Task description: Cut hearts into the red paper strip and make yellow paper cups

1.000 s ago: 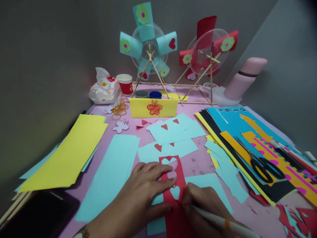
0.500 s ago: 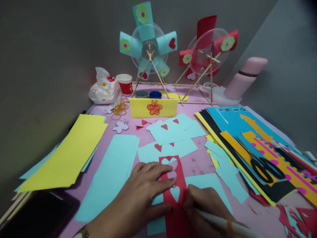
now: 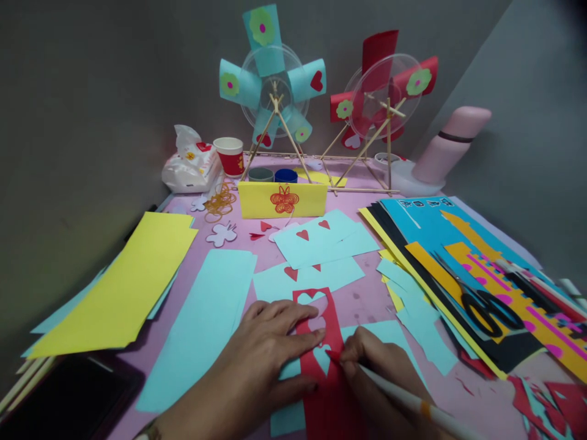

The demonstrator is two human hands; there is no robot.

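Note:
My left hand (image 3: 279,348) lies with fingers spread across a red paper strip (image 3: 316,391), pressing it down. Heart-shaped holes are cut in the strip, and light blue paper (image 3: 288,421) shows beneath it. Between the fingers of my right hand (image 3: 380,373) is a white marker (image 3: 398,394) with a red tip, which sits at the right edge of the lowest heart hole (image 3: 323,359). Just beyond the strip, two light blue sheets carry small red hearts (image 3: 291,273).
Blue and yellow sheets are stacked left, above a dark phone (image 3: 64,397). Scissors (image 3: 486,305) rest on coloured card at right, near paper scraps (image 3: 550,406). Two paper-bladed wheels (image 3: 275,91) on stick frames, a paper cup (image 3: 229,156) and a pink bottle (image 3: 452,143) stand behind.
My right hand has shifted slightly up, bringing the marker's red tip into sight beside the lowest heart hole. My left hand holds its place on the strip.

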